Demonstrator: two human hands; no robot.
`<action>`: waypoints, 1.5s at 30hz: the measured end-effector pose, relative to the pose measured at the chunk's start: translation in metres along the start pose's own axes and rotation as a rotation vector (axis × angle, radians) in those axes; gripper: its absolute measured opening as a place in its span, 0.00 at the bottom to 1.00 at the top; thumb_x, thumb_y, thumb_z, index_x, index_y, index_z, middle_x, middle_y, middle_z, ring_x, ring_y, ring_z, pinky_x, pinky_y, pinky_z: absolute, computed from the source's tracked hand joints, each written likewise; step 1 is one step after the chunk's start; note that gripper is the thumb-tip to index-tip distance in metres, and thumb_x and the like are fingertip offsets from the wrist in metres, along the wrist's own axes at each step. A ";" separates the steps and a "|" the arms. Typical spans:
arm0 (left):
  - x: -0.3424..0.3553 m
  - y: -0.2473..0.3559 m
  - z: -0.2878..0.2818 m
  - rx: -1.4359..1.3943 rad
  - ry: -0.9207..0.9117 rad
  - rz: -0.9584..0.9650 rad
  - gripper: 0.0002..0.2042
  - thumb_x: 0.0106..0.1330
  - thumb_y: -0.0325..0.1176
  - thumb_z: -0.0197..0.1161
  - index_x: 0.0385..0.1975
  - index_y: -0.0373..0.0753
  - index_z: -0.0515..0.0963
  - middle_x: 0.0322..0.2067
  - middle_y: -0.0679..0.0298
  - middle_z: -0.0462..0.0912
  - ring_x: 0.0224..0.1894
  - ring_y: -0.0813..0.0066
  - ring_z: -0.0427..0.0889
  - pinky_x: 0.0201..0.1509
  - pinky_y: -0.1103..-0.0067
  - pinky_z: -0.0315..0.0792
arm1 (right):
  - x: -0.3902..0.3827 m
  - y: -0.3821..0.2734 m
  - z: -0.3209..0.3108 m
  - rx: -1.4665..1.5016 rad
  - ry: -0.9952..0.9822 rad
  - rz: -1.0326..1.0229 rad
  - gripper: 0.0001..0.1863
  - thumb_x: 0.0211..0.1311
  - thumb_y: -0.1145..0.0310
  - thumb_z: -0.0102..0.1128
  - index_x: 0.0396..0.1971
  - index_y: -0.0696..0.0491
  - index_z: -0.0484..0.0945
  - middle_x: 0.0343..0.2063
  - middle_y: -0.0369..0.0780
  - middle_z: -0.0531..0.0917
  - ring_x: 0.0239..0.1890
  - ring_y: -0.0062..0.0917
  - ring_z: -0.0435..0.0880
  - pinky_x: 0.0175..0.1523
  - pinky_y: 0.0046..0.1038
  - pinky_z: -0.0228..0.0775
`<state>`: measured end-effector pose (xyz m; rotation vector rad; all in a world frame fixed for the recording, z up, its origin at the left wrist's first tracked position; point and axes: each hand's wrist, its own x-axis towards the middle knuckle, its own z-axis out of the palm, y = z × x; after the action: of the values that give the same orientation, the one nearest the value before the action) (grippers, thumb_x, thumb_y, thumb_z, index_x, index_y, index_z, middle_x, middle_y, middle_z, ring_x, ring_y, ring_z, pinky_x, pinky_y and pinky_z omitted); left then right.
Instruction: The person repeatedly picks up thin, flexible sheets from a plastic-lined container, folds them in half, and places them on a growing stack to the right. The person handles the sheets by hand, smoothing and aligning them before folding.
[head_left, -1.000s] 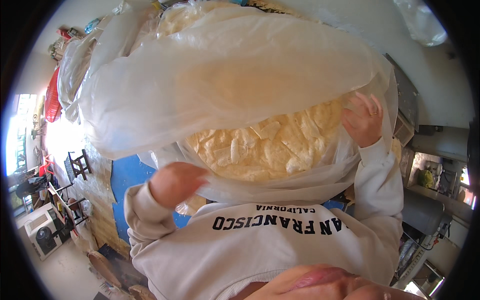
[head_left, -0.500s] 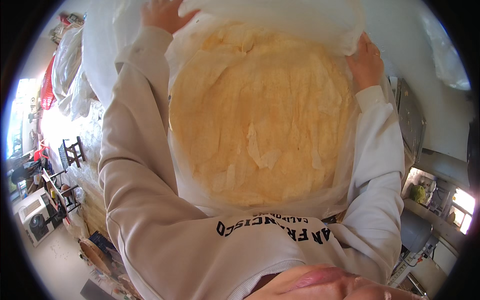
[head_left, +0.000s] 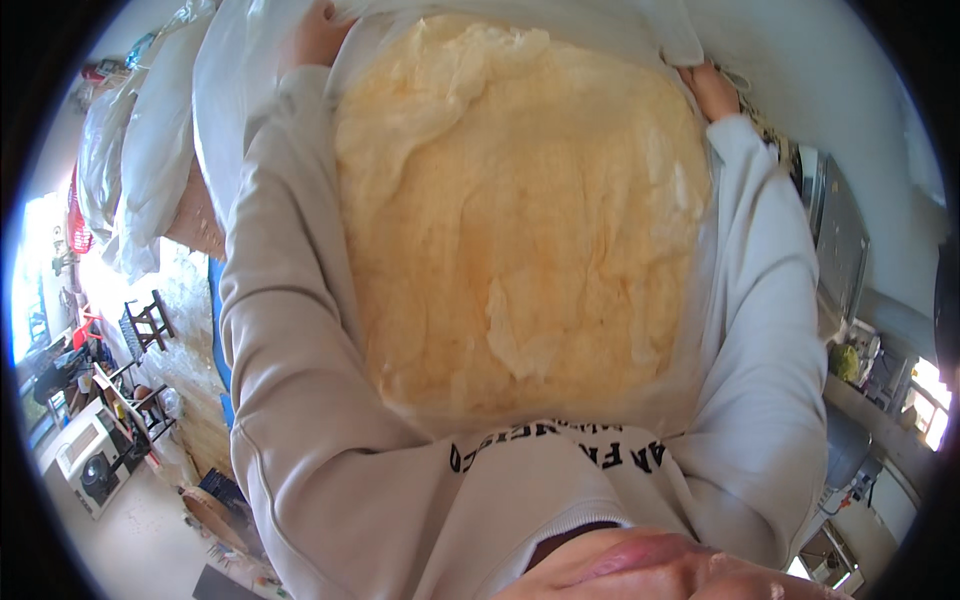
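- Pale yellow mass (head_left: 520, 240): centre, between both sleeves (head_left: 300, 270), plastic sheet (head_left: 681, 35) around it.
- Left hand (head_left: 318, 40): far left, at the sheet; finger state cannot be told.
- Right hand (head_left: 714, 92): far right, touching the sheet; whether pinching, cannot tell.
- Dark stool (head_left: 150, 316): left, well apart.
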<state>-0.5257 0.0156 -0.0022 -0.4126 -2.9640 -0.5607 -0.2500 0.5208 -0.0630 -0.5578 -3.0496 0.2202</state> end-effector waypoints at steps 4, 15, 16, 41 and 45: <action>-0.008 0.001 -0.027 -0.079 0.004 0.184 0.24 0.62 0.50 0.65 0.53 0.44 0.76 0.54 0.57 0.78 0.55 0.55 0.78 0.57 0.67 0.73 | 0.014 -0.027 -0.043 -0.117 -0.144 0.010 0.34 0.68 0.49 0.53 0.64 0.58 0.64 0.60 0.53 0.73 0.61 0.49 0.72 0.64 0.41 0.65; -0.257 0.013 -0.104 0.127 -0.026 0.711 0.30 0.65 0.50 0.64 0.63 0.42 0.68 0.64 0.50 0.66 0.66 0.50 0.66 0.67 0.60 0.64 | -0.324 -0.201 -0.154 -0.370 -0.404 -0.287 0.51 0.56 0.46 0.66 0.73 0.51 0.51 0.74 0.46 0.52 0.75 0.39 0.52 0.72 0.55 0.49; -0.286 0.020 -0.112 0.175 -0.047 0.786 0.33 0.63 0.51 0.65 0.66 0.43 0.66 0.66 0.50 0.64 0.68 0.49 0.64 0.69 0.59 0.61 | -0.351 -0.204 -0.156 -0.357 -0.450 -0.272 0.54 0.52 0.44 0.68 0.74 0.52 0.51 0.75 0.45 0.51 0.76 0.38 0.51 0.72 0.57 0.47; -0.474 0.030 -0.145 -0.350 -0.198 0.624 0.11 0.63 0.35 0.66 0.45 0.46 0.82 0.45 0.63 0.84 0.47 0.56 0.81 0.51 0.68 0.75 | -0.488 -0.233 -0.109 0.226 0.194 -0.260 0.29 0.61 0.59 0.67 0.61 0.51 0.72 0.60 0.41 0.77 0.63 0.38 0.74 0.68 0.45 0.60; -0.408 0.043 -0.195 -0.591 -0.222 0.546 0.13 0.67 0.34 0.64 0.48 0.37 0.80 0.39 0.63 0.87 0.37 0.66 0.85 0.42 0.78 0.77 | -0.499 -0.236 -0.108 0.462 0.178 -0.133 0.27 0.61 0.59 0.66 0.58 0.54 0.74 0.54 0.43 0.80 0.55 0.40 0.79 0.57 0.36 0.71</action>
<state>-0.1134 -0.1180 0.1344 -1.3485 -2.6153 -1.3628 0.1407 0.1395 0.0740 -0.3201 -2.7122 0.7925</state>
